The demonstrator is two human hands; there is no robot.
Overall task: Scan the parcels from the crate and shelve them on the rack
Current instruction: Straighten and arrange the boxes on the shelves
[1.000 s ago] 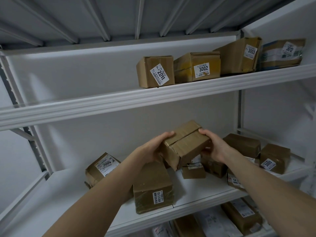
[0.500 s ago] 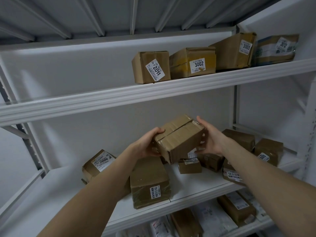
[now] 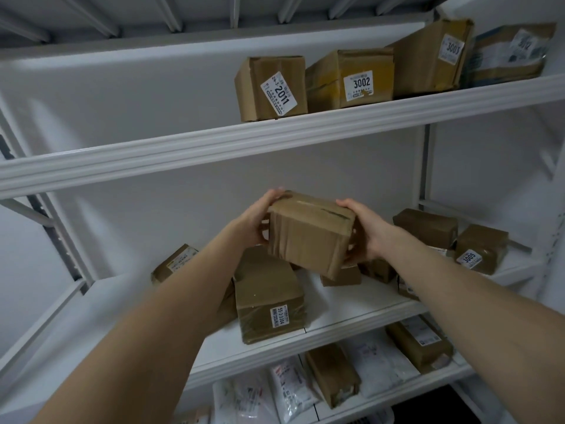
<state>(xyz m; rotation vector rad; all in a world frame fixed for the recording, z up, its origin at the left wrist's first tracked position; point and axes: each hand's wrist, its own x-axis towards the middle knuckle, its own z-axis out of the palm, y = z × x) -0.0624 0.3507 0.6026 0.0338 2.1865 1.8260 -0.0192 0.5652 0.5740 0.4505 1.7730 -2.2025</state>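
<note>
Clasping a taped cardboard parcel [image 3: 308, 237] by its two ends, the left hand [image 3: 253, 224] and right hand [image 3: 367, 237] are curling their fingers round it. They are holding it midair above the boxes [image 3: 269, 301] on the middle shelf [image 3: 351, 304] and below the upper shelf [image 3: 275, 139], its taped seam running hand to hand.

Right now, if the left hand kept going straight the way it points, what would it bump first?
Probably the white back panel. The left hand, holding the box, seems to have nothing else ahead, though depth is unclear.

head view | faces forward, slightly up | near rack [image 3: 214, 148] | edges seemingly warped
</note>
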